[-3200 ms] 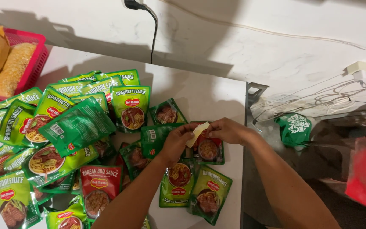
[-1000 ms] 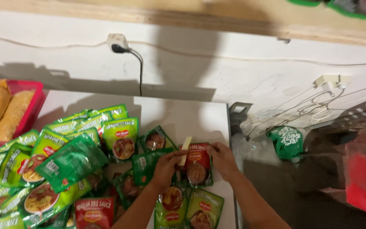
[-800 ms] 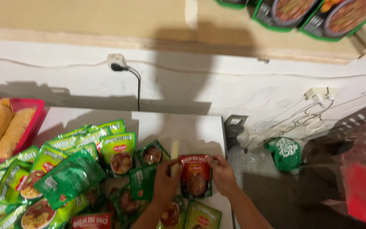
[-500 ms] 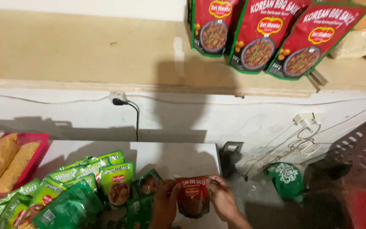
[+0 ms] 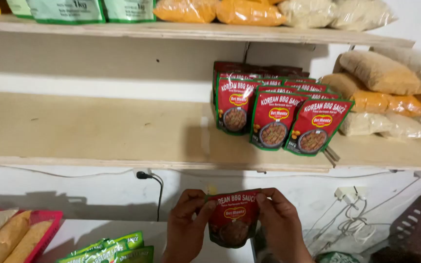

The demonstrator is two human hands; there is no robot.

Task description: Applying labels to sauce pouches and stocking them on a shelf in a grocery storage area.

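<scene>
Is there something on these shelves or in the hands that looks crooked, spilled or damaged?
Nothing looks spilled or torn. The red sauce pouches on the middle shelf stand in rows, the front ones leaning slightly. The left hand and right hand hold one red pouch upright, seemingly intact.

Both forearms leave the lower edge, and the green pouches there look cut off.

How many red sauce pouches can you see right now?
At least 4: one red pouch held between the left hand and right hand, three front pouches standing on the shelf; more stand partly hidden behind.
</scene>
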